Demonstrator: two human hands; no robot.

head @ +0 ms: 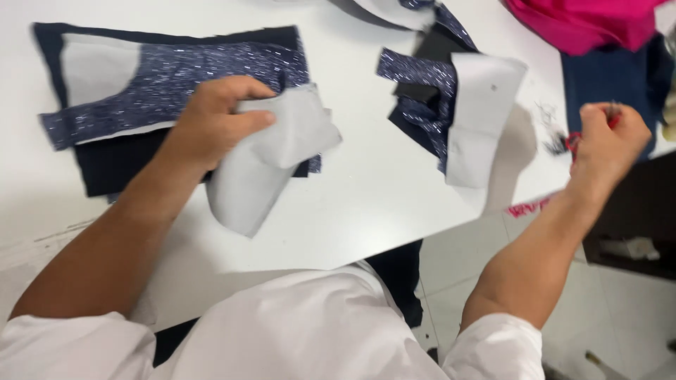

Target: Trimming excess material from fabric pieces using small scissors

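My left hand point(211, 123) pinches the grey lining piece point(271, 158) mid-frame; my right hand point(609, 137) closes on something small and red at the counter point(366, 204) edge.

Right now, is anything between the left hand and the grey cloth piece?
No. The left hand already pinches the grey cloth piece between thumb and fingers, above the dark blue sparkly fabric on the white table.

Pink cloth point(584, 24) is lying at the table's point(366, 190) far corner, beside navy fabric point(609, 77).

white table point(380, 204) | pale tiled floor point(620, 309), blurred | even light
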